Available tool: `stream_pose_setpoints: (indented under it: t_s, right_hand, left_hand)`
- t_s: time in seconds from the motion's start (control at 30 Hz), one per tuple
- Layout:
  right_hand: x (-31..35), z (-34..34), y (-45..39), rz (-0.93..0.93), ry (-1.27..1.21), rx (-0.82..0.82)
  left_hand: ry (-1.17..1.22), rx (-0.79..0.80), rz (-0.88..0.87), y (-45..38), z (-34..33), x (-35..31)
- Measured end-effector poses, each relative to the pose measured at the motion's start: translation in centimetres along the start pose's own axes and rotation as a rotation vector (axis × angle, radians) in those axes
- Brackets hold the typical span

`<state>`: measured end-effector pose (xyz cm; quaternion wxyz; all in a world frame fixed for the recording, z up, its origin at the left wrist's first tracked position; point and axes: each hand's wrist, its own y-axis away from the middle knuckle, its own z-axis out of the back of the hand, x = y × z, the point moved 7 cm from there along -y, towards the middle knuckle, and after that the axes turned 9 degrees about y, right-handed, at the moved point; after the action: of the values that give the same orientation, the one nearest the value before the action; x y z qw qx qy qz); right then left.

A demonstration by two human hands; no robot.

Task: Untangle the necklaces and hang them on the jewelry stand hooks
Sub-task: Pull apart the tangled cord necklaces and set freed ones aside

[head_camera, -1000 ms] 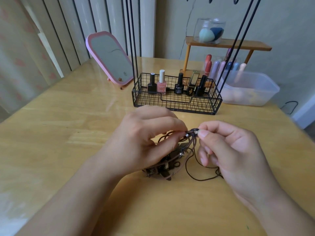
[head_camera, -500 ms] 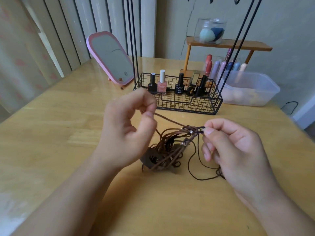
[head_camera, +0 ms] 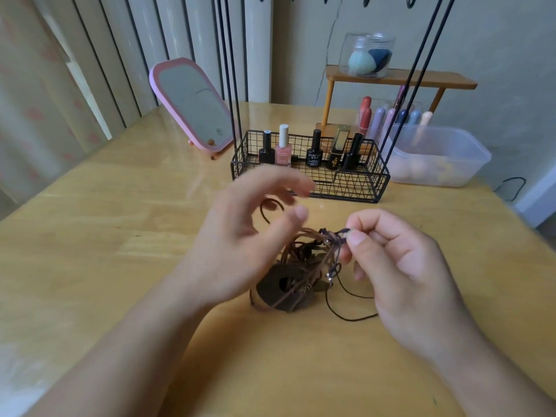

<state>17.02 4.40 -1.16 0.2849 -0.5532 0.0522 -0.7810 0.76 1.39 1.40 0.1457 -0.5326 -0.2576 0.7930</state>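
A tangle of brown cord necklaces (head_camera: pixel 296 276) with dark pendants and small metal beads lies on the wooden table (head_camera: pixel 120 224) between my hands. My right hand (head_camera: pixel 400 266) pinches a knotted cord end of the tangle between thumb and forefinger. My left hand (head_camera: pixel 240 236) hovers blurred just left of the tangle, fingers spread, holding nothing; a loose cord loop curls behind its fingers. The black jewelry stand (head_camera: pixel 373 188) rises behind, its thin rods going up out of frame; only the tips of its hooks show at the top edge.
The stand's wire basket base holds several nail polish bottles (head_camera: pixel 282 147). A pink mirror (head_camera: pixel 192 106) leans at the back left. A clear plastic tub (head_camera: pixel 436 158) and a small wooden shelf (head_camera: pixel 400 79) with a sponge jar stand at the back right.
My left hand pulled a cord out to the left, then let it go and opened. My right hand kept its pinch on the cord end.
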Motion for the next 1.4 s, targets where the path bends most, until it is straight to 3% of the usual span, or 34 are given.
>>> stream_pose_setpoints:
  t_s: [0.07, 0.17, 0.47, 0.67, 0.97, 1.03, 1.1, 1.17, 1.3, 1.4]
  right_hand:
    - [0.0, 0.0, 0.0, 0.005, 0.001, 0.012]
    - [0.1, 0.1, -0.1, 0.016, -0.021, 0.013]
    - [-0.4, -0.2, -0.1, -0.02, 0.0, 0.023]
    - [-0.5, 0.0, -0.1, -0.042, -0.027, 0.03]
    - [-1.1, -0.4, 0.2, -0.122, -0.075, 0.096]
    - [-0.8, 0.0, 0.1, -0.087, -0.061, 0.069]
    - [-0.6, 0.4, -0.1, -0.063, -0.08, 0.044]
    - [-0.5, 0.5, -0.2, -0.056, -0.094, 0.05]
    - [-0.4, 0.2, 0.0, -0.039, -0.044, 0.074]
    - [-0.2, 0.0, 0.2, -0.01, -0.005, 0.075]
  left_hand:
    - [0.001, 0.127, -0.14, 0.3, -1.4, -1.4]
    - [-0.046, 0.178, -0.228, 0.3, -1.9, -1.9]
    - [-0.091, 0.157, -0.156, 0.3, -1.6, -1.1]
    - [0.268, 0.096, 0.043, 0.0, -1.2, 0.9]
    - [1.038, 0.185, 0.291, 0.1, -2.6, 1.6]
    - [1.126, 0.122, 0.325, -0.1, -2.1, 2.0]
    - [0.992, -0.025, 0.301, -0.4, -0.5, 2.8]
    - [0.697, -0.102, 0.184, -0.6, 1.1, 2.3]
    - [0.166, 0.096, -0.12, 0.3, -0.9, -1.7]
    - [-0.068, 0.153, -0.245, 0.8, -2.0, -2.6]
